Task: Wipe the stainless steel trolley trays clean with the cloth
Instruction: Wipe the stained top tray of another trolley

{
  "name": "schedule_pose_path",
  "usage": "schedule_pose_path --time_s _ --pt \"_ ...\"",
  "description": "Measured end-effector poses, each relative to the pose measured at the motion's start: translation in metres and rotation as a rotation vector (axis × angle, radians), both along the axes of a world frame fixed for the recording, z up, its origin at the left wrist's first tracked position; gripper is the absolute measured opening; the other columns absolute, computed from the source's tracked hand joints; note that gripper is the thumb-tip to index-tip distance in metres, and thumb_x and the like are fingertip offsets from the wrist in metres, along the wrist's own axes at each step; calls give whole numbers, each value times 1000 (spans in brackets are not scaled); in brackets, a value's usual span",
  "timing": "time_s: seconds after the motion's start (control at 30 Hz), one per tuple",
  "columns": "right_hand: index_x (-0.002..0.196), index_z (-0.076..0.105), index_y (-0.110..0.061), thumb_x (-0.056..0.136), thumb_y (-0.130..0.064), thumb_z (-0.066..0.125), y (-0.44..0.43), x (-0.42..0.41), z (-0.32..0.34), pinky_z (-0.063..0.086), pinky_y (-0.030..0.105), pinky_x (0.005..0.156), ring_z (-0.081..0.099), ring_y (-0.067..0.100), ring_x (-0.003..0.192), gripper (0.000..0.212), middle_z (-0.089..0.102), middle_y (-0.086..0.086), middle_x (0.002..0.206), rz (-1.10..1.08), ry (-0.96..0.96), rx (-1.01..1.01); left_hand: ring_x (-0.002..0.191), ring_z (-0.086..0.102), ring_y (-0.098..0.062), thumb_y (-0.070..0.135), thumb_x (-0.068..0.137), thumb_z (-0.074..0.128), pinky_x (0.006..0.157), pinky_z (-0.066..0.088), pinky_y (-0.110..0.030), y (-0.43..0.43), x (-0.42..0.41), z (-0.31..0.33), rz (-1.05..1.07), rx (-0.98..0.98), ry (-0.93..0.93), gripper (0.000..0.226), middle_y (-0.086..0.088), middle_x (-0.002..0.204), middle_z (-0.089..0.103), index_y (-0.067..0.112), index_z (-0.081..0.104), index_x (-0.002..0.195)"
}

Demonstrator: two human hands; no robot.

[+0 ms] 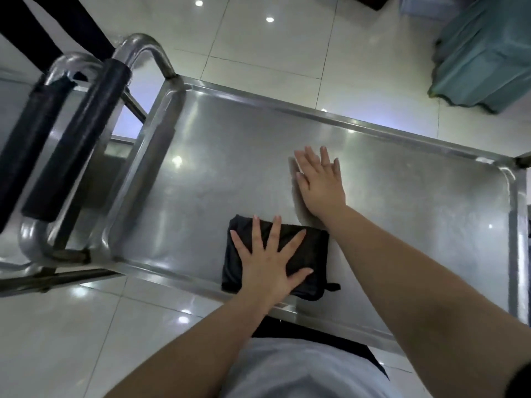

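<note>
We look down on a pale tiled floor that shines with reflected ceiling lights. Across it, slanting from upper left to lower right, runs the trolley's top tray, a long steel pan with a raised rim and rounded corners. At its left end rises the tubular handle, wrapped in a black grip, and just beside that stands a second handle of the same kind (another trolley, it seems, though only its end shows). In the upper right corner a teal cover drapes over something on the floor, well apart from the tray.

The cloth is black and folded into a thick rectangle. It lies flat on the tray against the near rim, about midway along the tray's length, with a small loop sticking out at its near right corner.

Our left hand lies palm down on the cloth, fingers straight and spread wide, pressing it to the steel and gripping nothing. Our right hand is also flat and palm down, fingers straight and close together, holding nothing. It lies on the bare steel just beyond the cloth's far right corner, its forearm passing close by the cloth's right edge.
</note>
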State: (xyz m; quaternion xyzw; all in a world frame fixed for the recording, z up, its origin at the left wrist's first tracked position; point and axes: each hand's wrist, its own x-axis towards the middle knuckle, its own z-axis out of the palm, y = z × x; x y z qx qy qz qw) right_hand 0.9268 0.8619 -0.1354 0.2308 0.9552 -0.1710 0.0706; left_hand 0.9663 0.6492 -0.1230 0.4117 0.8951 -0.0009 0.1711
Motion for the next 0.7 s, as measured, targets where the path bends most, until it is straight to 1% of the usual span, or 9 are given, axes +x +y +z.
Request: schedule_pose_path --time_s 0.07,0.13,0.27,0.33,0.4,0.5,0.6,0.7 --pt "156 10 -32 104 -41 17 -7 -15 -7 -13 41 116 -10 22 151 53 4 -5 165 7 -30 -2 145 13 -47 84 81 35 102 0 -81 -15 -2 -3 -1 19 -17 76 -5 161 24 49 27 149" --pt "156 7 -34 103 -44 14 -13 -18 -13 -13 44 117 -9 23 151 54 2 -6 165 15 -67 41 146 13 -46 85 81 35 102 3 -81 -42 -5 -6 17 17 5 77 -2 162 21 51 25 149" --pt "155 3 -39 97 -53 2 -25 -14 -17 -16 45 117 -9 24 151 59 2 -10 164 22 -95 120 148 9 -42 88 78 30 103 0 -80 -111 -27 -8 168 6 73 77 3 163 15 56 19 148" --pt "154 0 -44 96 -59 1 -28 -12 -17 -18 50 115 -11 29 150 60 0 -13 164 61 -122 158 147 10 -42 89 77 31 103 3 -79 -129 -44 -5 205 -1 79 78 4 163 15 58 15 147" --pt "153 -4 -48 94 -65 2 -29 -10 -18 -19 56 114 -14 34 149 61 -3 -16 163 114 -150 190 147 12 -42 89 75 33 101 8 -80 -132 -65 -4 173 -4 81 80 2 163 16 59 15 147" --pt "150 -12 -49 91 -72 1 -29 -8 -18 -16 61 113 -19 38 147 65 -11 -18 161 163 -178 223 146 15 -41 90 74 33 100 12 -79 -123 -114 -9 95 30 124 80 2 164 13 58 18 146" --pt "149 -18 -49 89 -72 -2 -31 -8 -16 -15 64 112 -23 39 146 66 -16 -18 160 183 -195 247 145 15 -40 91 72 32 101 12 -79 -106 -177 -15 43 62 142 80 5 165 5 61 16 145" --pt "149 -18 -48 90 -71 -2 -32 -9 -16 -14 65 112 -26 38 145 64 -17 -18 160 185 -192 251 146 10 -37 93 71 27 102 7 -78 -72 -233 -17 25 70 152 80 8 164 -1 65 9 143"
